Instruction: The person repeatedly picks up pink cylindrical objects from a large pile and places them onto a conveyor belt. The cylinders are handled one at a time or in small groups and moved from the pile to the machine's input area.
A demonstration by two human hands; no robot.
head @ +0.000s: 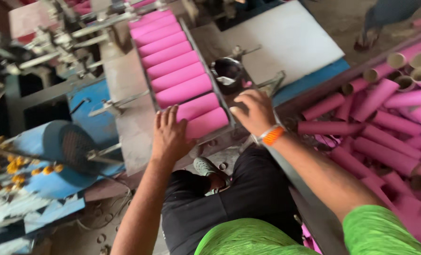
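Pink tubes (198, 115) in the feed tray (146, 80) lie under both hands, left (169, 134) and right (253, 112).

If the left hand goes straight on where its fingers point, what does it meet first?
The left hand already touches the nearest pink cardboard tube in the row; straight on probably lies the next pink tube.

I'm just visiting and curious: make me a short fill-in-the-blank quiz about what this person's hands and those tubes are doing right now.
1. The tubes in the feed tray of the machine are coloured ____.
2. The left hand rests on the ____ end of the row of tubes.
3. The right hand wears an ____ wristband.
4. The loose tubes are piled on the person's ____ side.

Missing words: pink; near; orange; right
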